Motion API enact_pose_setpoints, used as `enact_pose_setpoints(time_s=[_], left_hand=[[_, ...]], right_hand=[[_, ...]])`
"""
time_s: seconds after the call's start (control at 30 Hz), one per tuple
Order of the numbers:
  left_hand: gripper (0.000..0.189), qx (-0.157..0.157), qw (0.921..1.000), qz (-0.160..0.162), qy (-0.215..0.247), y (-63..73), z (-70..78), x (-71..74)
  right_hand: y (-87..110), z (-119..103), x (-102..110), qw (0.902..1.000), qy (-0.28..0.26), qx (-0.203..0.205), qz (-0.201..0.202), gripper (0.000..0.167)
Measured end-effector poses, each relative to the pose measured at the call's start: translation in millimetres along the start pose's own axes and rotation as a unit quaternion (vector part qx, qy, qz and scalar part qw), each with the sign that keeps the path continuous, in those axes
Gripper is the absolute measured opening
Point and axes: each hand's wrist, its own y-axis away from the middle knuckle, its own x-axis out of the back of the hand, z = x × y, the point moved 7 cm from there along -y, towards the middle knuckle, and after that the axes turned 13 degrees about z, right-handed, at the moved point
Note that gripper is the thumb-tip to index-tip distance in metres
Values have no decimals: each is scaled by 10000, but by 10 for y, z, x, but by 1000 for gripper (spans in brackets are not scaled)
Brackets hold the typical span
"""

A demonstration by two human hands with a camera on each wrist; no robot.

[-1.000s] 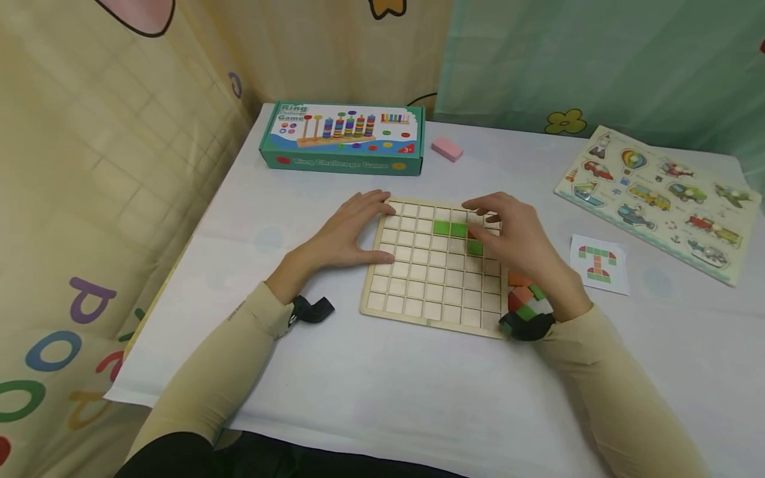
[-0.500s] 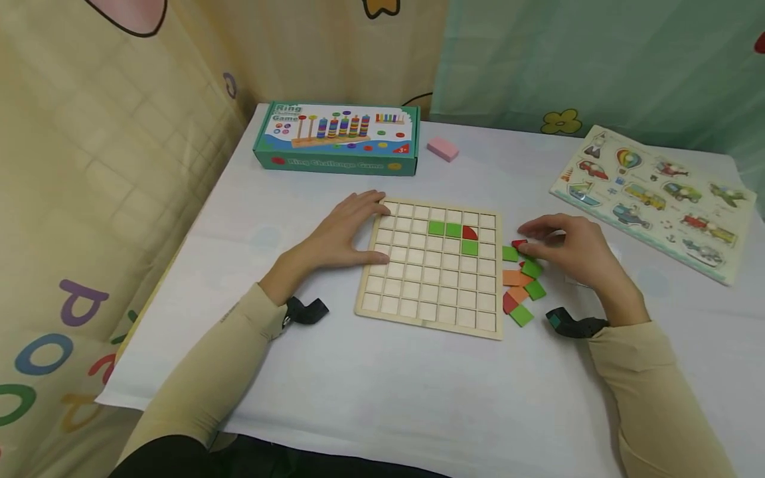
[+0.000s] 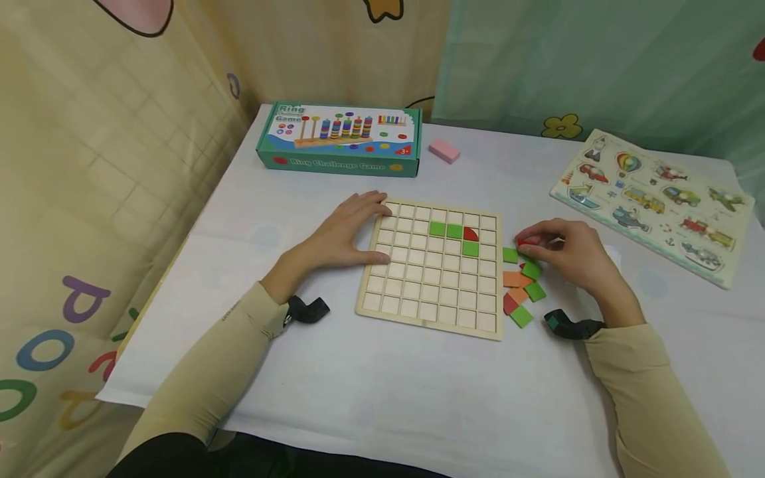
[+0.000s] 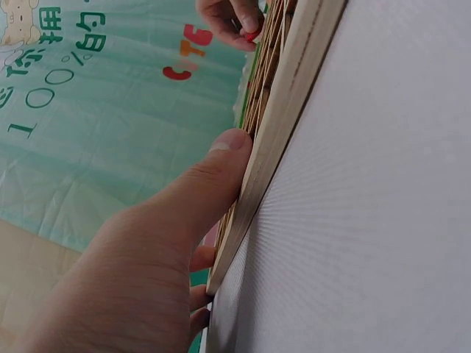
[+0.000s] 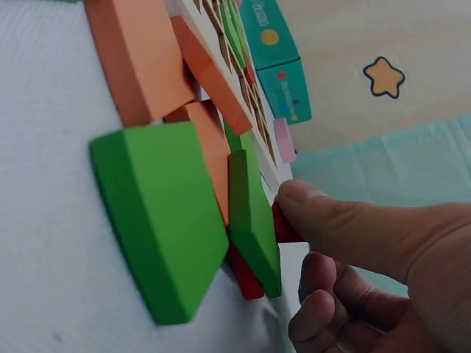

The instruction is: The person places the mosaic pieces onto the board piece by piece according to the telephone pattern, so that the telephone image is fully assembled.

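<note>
A wooden grid board [image 3: 412, 292] lies flat on the white table. My left hand [image 3: 349, 232] rests along its left edge, thumb and fingers spread apart; in the left wrist view the thumb [image 4: 202, 187] lies on the rim. Set in the grid are several green squares [image 3: 470, 249] and a red quarter-round tile [image 3: 470, 234]. Right of the board, my right hand [image 3: 570, 252] pinches a small red tile [image 5: 287, 224] between thumb and fingers, which hide most of it. Loose green [image 3: 521, 317], orange [image 3: 512, 279] and red tiles lie just below that hand.
Behind the board stand a green ring game box [image 3: 337, 143] and a pink block [image 3: 444, 151]. A vehicle picture puzzle [image 3: 651, 206] lies at the back right. My right hand mostly covers a white card. Curtains hang behind the table.
My right hand has left the board, uncovering the red quarter-round tile in the grid, and moved right to the loose tiles. It now pinches another red tile. My left hand stays put.
</note>
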Motion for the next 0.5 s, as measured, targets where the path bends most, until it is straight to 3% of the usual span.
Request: enact_pose_setpoints(time_s=[0.13,0.3,0.5], left_hand=[[83,4,10000,1,-3,-7,-2,3],[83,20,10000,-19,-11,-10,-4,-17],[83,21,10000,-29,-40,2,-7,-3]], right_hand=[[-6,-22,-11,9999,11,130,-107,24],[-50,-132,-11,9998,-72,156,132,21],[-204,-587,-120,9979,-124,451,456,17]])
